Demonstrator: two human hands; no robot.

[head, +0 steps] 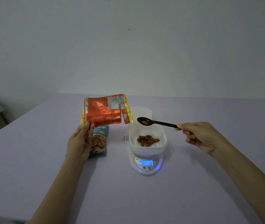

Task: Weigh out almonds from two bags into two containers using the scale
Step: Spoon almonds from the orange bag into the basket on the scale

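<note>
Almond (145,122) in the spoon (158,122), pinched by right fingers (182,126), should tip slowly into the container (163,135) on the scale (146,169); left fingers (86,128) clamp the bag (106,110).

The person's arms are bare: a slim left forearm (55,191) and left hand (80,143), a slim right forearm (250,183) and right hand (201,138), both long-fingered.

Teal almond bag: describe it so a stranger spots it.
Find the white digital scale on the lilac table. Left of it, the teal almond bag lies flat, partly behind the left hand. Unlike the orange foil bag held above, it shows almonds.
</note>
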